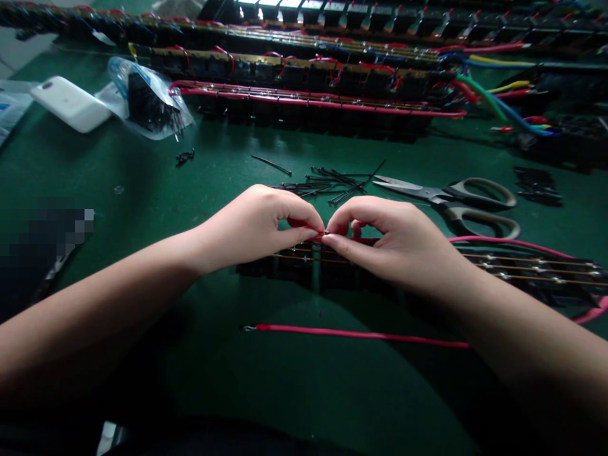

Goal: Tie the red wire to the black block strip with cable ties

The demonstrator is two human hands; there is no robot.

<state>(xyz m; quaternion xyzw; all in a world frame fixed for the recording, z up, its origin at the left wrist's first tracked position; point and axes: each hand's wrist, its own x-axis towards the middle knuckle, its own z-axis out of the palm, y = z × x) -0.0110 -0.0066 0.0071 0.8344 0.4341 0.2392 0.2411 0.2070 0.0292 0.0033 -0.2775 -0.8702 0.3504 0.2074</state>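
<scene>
My left hand (259,225) is closed in a pinch, its thumb and forefinger on a thin stretch of red wire. The right hand (392,237) pinches against the left fingertips; a tiny dark bit shows there, but what those fingers hold is mostly hidden. Beneath both hands lies a long black strip of parts (527,269) with thin metal rods and silvery solder joints. A red wire (510,242) runs along its far side from behind my right hand. Nearer to me, a loose red wire (356,332) stretches across the table, its bare end at left.
Scissors (439,195) lie beyond my right hand, with black cable ties (332,182) scattered alongside. Finished-looking wired strips (308,101) line the back. A plastic bag of cable ties (149,101) and a white phone (71,104) are at far left, on the green table (228,392).
</scene>
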